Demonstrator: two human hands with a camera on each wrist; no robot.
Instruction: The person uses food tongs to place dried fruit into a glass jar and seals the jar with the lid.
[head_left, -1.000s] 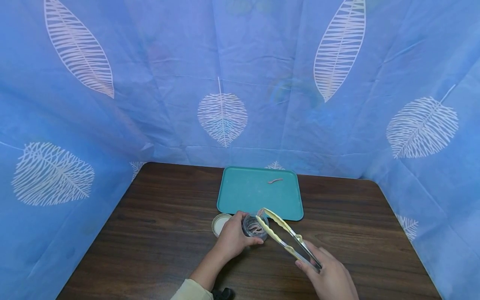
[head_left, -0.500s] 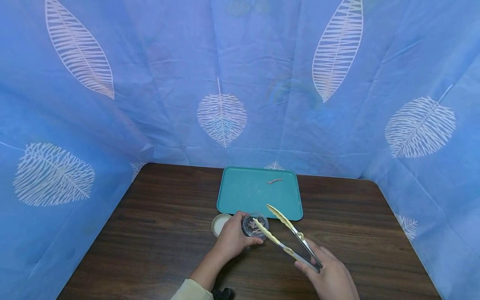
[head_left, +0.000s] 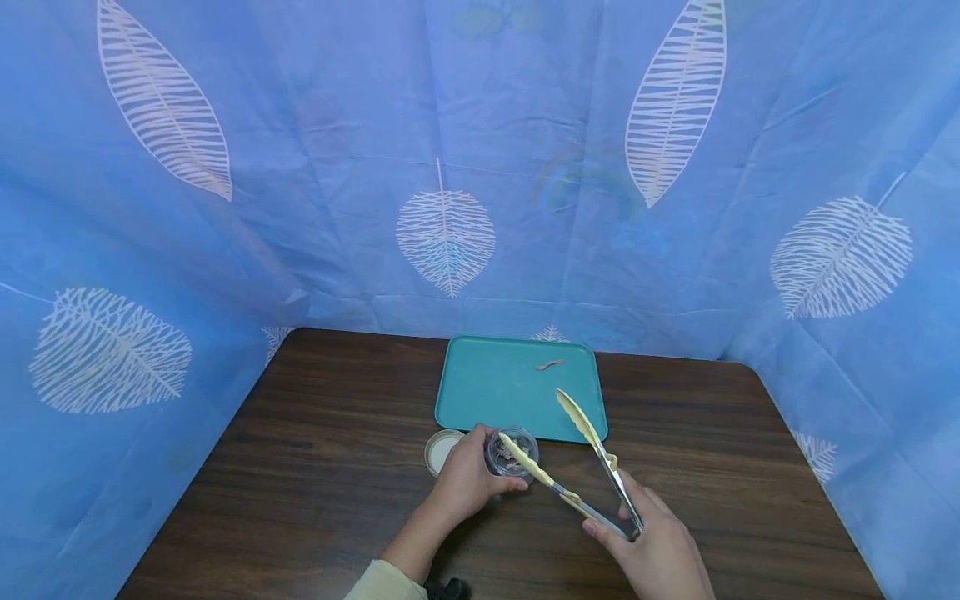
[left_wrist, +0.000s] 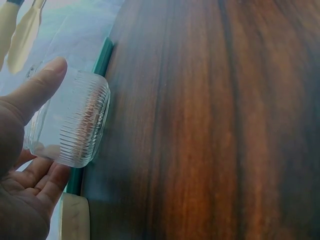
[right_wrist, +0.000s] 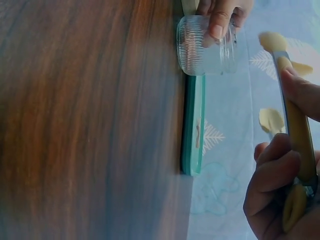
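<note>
In the head view my left hand (head_left: 467, 477) grips a clear ribbed jar (left_wrist: 75, 115), thumb on one side and fingers on the other. Pinkish-brown strips (head_left: 512, 456) lie in the jar. My right hand (head_left: 660, 546) holds metal tongs (head_left: 531, 467) with cream-coloured tips, their arms spread wide. One tip is over the jar's mouth; the other stands apart to the right, in front of the tray. Nothing shows between the tips. The right wrist view shows the thumb and curled fingers around the tongs.
Behind the jar lies a teal tray (head_left: 491, 379) with one thin pinkish strip (head_left: 551, 365) on it. A round lid (head_left: 440, 451) with a white inside lies left of the jar, partly behind my left hand. Blue leaf-patterned cloth (head_left: 330, 233) hangs around the dark wooden table (head_left: 322, 433).
The tongs held a strip over the jar a second ago; their arms have since spread apart, and the strip appears to be in the jar. My left hand and the jar stay put.
</note>
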